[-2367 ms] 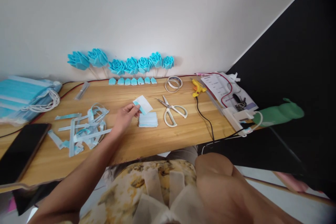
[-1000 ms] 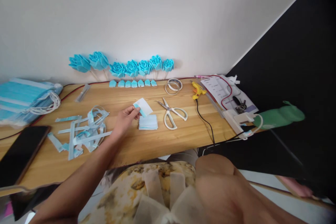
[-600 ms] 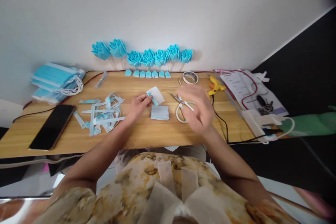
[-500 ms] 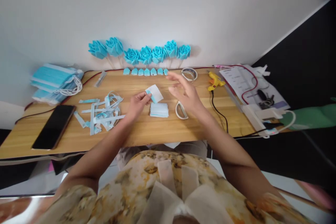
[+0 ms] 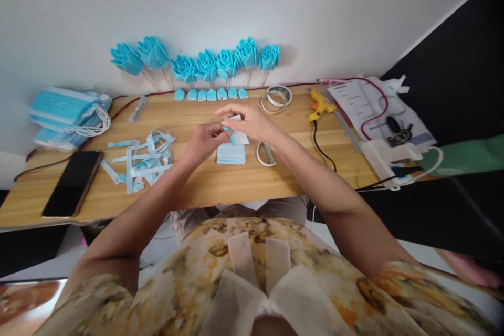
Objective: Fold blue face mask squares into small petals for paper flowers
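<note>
My left hand [image 5: 205,143] pinches a small piece of blue-and-white mask fabric [image 5: 241,138], held just above a neat stack of cut mask pieces [image 5: 231,155]. My right hand [image 5: 252,124] reaches across the same piece from the right, its thumb and fingers closed at its upper edge. The fingers partly cover the fabric, so its fold is hard to make out. Left of the stack lies a tangle of cut mask strips and ear loops [image 5: 151,160]. A white D-shaped ring [image 5: 265,154] rests to the right of the stack.
Blue fabric flowers on sticks [image 5: 207,65] lean along the wall, behind a row of small folded petals [image 5: 211,95]. Rolls of tape [image 5: 289,95], a yellow glue gun [image 5: 321,105] and a power strip [image 5: 384,168] lie to the right. Left are face masks [image 5: 63,110] and a phone [image 5: 73,184].
My right hand has come left and closed onto the fabric piece that my left hand holds. The piece is now partly covered. The whole view has shifted slightly.
</note>
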Demonstrator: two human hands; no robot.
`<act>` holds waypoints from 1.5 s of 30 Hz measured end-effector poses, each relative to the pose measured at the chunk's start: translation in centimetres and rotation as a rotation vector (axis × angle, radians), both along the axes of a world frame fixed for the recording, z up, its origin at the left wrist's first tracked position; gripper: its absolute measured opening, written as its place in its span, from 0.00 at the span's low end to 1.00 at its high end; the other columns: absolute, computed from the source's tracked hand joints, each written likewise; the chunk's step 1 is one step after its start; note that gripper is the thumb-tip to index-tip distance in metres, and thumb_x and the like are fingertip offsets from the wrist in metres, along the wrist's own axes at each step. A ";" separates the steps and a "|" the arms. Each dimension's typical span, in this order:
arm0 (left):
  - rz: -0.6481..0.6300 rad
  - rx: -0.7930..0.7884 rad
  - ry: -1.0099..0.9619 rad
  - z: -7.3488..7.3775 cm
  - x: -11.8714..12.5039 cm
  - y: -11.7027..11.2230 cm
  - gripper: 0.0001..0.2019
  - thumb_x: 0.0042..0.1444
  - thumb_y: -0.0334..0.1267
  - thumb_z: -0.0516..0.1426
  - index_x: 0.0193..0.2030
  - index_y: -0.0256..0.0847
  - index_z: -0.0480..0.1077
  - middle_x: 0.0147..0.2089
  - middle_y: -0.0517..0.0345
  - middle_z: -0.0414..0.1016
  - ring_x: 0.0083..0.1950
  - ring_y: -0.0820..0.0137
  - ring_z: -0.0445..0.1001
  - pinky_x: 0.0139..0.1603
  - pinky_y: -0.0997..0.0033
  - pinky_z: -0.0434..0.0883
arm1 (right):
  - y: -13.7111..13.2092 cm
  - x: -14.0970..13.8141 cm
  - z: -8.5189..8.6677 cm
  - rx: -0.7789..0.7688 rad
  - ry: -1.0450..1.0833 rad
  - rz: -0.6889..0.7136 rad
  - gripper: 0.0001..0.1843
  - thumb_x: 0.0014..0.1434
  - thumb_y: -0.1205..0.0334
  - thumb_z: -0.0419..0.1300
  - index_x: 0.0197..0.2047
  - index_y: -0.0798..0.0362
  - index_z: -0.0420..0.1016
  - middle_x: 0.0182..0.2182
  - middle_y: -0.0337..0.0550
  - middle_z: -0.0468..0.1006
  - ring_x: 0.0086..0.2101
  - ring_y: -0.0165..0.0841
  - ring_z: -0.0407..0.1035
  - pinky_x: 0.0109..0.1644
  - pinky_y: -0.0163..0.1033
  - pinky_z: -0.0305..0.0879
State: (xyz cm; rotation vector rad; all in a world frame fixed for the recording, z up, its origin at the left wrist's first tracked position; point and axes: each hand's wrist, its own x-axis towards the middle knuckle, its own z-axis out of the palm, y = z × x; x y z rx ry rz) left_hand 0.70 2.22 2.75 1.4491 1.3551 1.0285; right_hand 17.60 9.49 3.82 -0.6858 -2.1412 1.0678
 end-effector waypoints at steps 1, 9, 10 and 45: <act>0.001 -0.025 -0.020 0.1 0.2 0.4 0.13 0.52 0.42 0.65 0.22 0.37 0.73 0.22 0.60 0.72 0.26 0.73 0.64 0.31 0.71 0.60 | 0.2 0.1 0.1 0.023 -0.019 -0.014 0.18 0.59 0.61 0.60 0.52 0.52 0.80 0.38 0.39 0.82 0.38 0.32 0.73 0.46 0.39 0.69; 0.150 -0.119 -0.469 -0.3 0.1 2.6 0.11 0.49 0.42 0.67 0.28 0.36 0.73 0.25 0.58 0.76 0.27 0.74 0.71 0.32 0.72 0.66 | -0.4 1.6 -0.9 0.552 0.000 -0.304 0.24 0.69 0.63 0.48 0.66 0.45 0.67 0.58 0.46 0.77 0.58 0.42 0.69 0.66 0.56 0.64; 0.154 -0.139 -0.528 -0.5 -0.1 2.7 0.12 0.49 0.42 0.67 0.28 0.36 0.73 0.25 0.58 0.76 0.27 0.74 0.72 0.32 0.73 0.66 | -0.6 1.7 -1.4 0.603 -0.012 -0.294 0.25 0.68 0.64 0.47 0.66 0.45 0.66 0.60 0.46 0.76 0.60 0.43 0.67 0.67 0.58 0.62; 0.179 -0.031 -0.333 -2.2 0.8 1.1 0.16 0.48 0.48 0.68 0.22 0.39 0.73 0.23 0.59 0.74 0.25 0.76 0.68 0.28 0.74 0.66 | -1.9 1.1 -4.7 0.029 0.239 -0.308 0.08 0.62 0.54 0.64 0.36 0.50 0.77 0.38 0.41 0.81 0.40 0.32 0.75 0.48 0.40 0.69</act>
